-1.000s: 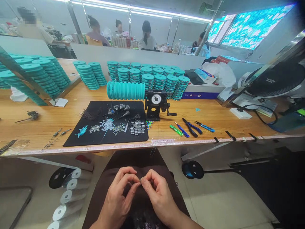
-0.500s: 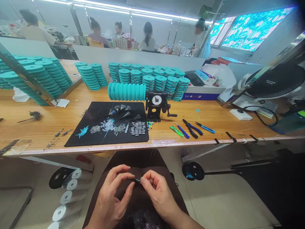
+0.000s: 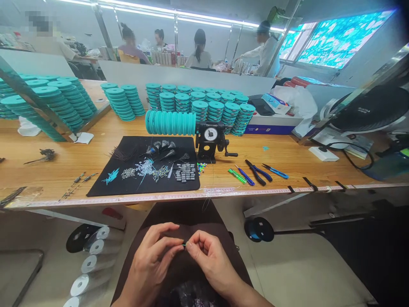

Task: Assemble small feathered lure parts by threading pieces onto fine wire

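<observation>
Above my lap, my left hand (image 3: 152,256) has its thumb and index finger closed on one end of a small thin teal piece (image 3: 184,244). My right hand (image 3: 208,256) pinches the other end, its fingers curled in. Most of the piece is hidden by the fingertips, so its exact kind cannot be made out. On the table beyond, a black mat (image 3: 111,170) bears thin teal sticks (image 3: 112,175), clear bits (image 3: 144,167), small metal parts (image 3: 128,172) and grey weights (image 3: 185,172).
A hand-cranked winder (image 3: 210,138) carries a row of teal spools (image 3: 171,123). Stacked teal spools (image 3: 200,108) stand behind it. Pliers (image 3: 257,172), a blue-handled tool (image 3: 245,175) and tweezers (image 3: 275,171) lie right. A measuring tape (image 3: 111,201) runs along the table edge. Several people sit or stand beyond the partition.
My left thumb and index finger have closed onto the small piece, where they were apart before. My two hands are closer together. A person at the back right has reached an arm leftward.
</observation>
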Demonstrator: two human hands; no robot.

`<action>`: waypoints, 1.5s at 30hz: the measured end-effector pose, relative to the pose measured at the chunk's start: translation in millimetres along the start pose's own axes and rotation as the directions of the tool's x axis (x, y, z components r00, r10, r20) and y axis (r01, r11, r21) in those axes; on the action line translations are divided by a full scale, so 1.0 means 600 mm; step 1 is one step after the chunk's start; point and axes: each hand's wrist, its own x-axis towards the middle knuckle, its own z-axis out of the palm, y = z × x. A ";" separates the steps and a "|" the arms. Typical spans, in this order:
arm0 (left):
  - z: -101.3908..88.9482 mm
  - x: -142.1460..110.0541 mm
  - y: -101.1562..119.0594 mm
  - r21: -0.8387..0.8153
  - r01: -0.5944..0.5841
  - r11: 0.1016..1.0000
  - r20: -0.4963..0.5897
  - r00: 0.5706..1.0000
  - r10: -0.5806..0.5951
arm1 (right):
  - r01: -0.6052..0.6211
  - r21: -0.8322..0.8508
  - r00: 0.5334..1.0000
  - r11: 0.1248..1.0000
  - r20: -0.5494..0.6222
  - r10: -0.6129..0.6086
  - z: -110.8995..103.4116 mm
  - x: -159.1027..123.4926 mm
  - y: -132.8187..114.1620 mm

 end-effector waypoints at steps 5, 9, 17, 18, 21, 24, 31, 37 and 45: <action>-0.024 0.014 -0.005 0.009 -0.072 0.997 -0.063 0.995 0.072 | -0.013 0.053 0.999 0.998 0.049 0.010 -0.003 0.002 -0.006; -0.039 0.016 -0.009 -0.019 0.034 0.999 -0.067 0.997 -0.035 | 0.016 0.056 0.999 0.998 0.031 -0.018 -0.005 0.003 -0.011; -0.023 0.013 0.005 -0.195 0.193 0.962 0.146 0.975 -0.167 | 0.005 0.068 1.000 0.998 0.007 -0.005 0.000 -0.001 -0.010; -0.021 0.014 0.008 -0.180 0.192 0.965 0.161 0.973 -0.164 | 0.006 0.065 1.000 0.998 0.013 -0.007 0.001 -0.001 -0.010; -0.019 0.017 0.014 -0.137 0.210 0.968 0.174 0.967 -0.185 | 0.023 0.036 1.000 0.999 0.018 -0.023 -0.001 0.000 -0.008; -0.023 0.018 0.015 -0.118 0.224 0.967 0.149 0.967 -0.206 | 0.047 0.024 0.999 0.999 0.006 -0.047 -0.002 0.003 -0.005; -0.029 0.017 0.011 -0.137 0.238 0.962 0.172 0.962 -0.213 | 0.016 0.022 1.000 1.000 -0.027 -0.015 0.000 0.006 -0.001; -0.081 0.027 -0.015 -0.081 0.255 0.964 0.079 0.965 -0.248 | -0.007 -0.006 0.997 1.000 -0.075 0.007 -0.001 0.008 0.004; -0.240 0.129 -0.136 0.372 0.433 0.821 -0.139 0.901 -0.412 | 0.021 -0.007 0.987 1.000 -0.161 -0.022 0.001 0.024 0.039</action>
